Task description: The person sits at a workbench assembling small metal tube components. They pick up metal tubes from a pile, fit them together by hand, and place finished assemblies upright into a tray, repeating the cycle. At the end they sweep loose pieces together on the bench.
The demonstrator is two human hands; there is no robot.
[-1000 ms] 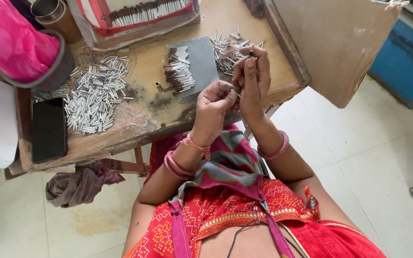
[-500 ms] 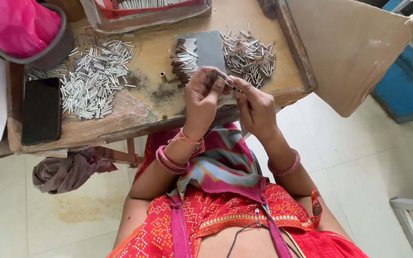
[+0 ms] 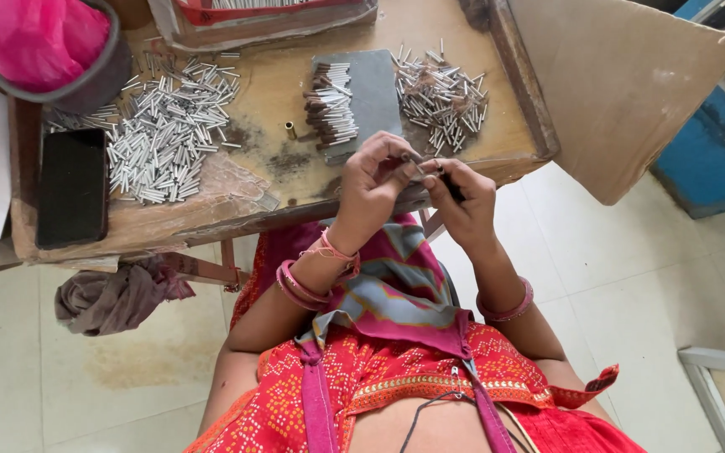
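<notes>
Just below the grey slab, near its stacked tubes, the left hand and right hand are pinching one small metal tube between closed fingertips, apparently assembling it, needing steady alignment.

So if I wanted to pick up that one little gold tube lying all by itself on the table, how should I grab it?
Pinch the little gold tube across its round sides with two fingertips, coming straight down from above. It sits alone on the wooden table, free on all sides, between the loose silver pile and the neat stack.
</notes>
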